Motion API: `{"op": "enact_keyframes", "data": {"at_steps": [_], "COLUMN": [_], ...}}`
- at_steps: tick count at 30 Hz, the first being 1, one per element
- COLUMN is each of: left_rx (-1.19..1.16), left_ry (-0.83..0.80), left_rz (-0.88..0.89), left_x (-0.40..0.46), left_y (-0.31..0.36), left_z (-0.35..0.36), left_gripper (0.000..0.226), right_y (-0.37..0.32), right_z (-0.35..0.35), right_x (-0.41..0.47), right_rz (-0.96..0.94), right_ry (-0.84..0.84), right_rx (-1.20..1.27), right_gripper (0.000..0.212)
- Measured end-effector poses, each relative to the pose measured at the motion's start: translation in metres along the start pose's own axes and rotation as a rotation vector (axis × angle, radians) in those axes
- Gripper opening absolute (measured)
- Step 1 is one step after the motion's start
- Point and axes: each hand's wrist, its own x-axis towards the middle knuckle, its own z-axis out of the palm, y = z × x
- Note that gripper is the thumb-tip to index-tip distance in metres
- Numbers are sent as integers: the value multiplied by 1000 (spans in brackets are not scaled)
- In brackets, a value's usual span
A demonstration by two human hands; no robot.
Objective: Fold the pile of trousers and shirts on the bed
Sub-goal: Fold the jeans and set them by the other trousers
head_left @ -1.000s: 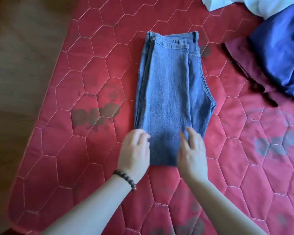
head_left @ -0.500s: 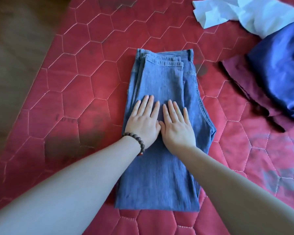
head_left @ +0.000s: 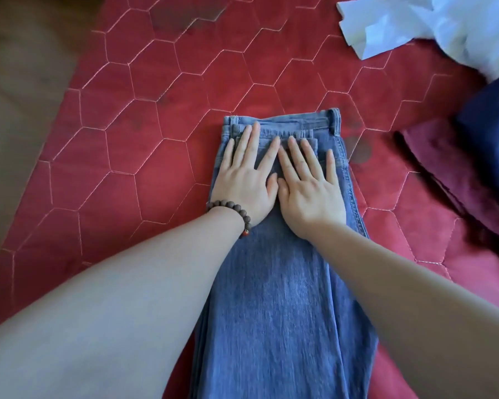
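Folded jeans (head_left: 283, 298) lie lengthwise on the red quilt (head_left: 162, 116) of the bed, waistband at the far end. The left hand (head_left: 247, 180) and right hand (head_left: 308, 185) rest flat on the denim just near of the waistband, side by side, thumbs touching, fingers straight and spread, grasping nothing. A bead bracelet (head_left: 231, 210) circles the left wrist. At far right lie 3 loose garments: white (head_left: 432, 27), navy (head_left: 493, 133) and maroon (head_left: 455, 174).
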Motion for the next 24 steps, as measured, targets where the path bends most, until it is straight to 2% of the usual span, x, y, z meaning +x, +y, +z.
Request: {"op": "enact_keyframes", "data": {"at_steps": [4, 6, 10, 14, 17, 20, 24], "left_rx": [17, 37, 58, 17, 56, 158, 85], "left_ry": [-21, -22, -53, -153, -171, -105, -151], "left_rz": [-75, -113, -116, -79, -85, -95, 64], "left_x": [0, 1, 8, 13, 13, -17, -102], "left_y": [1, 2, -2, -9, -6, 14, 35], "left_z": [-3, -2, 0, -1, -11, -14, -9], "left_gripper": [73, 78, 82, 85, 75, 63, 59], "right_y": [-2, -3, -1, 6, 9, -1, -25], "right_z": [3, 6, 8, 3, -8, -13, -3], "right_x": [8, 9, 14, 19, 22, -1, -90], "right_rz": [191, 221, 206, 167, 137, 99, 27], "right_ry": [10, 24, -2, -118, -195, -103, -35], "right_rx": [23, 13, 8, 24, 2, -76, 62], "right_gripper": [56, 57, 58, 59, 59, 58, 56]}}
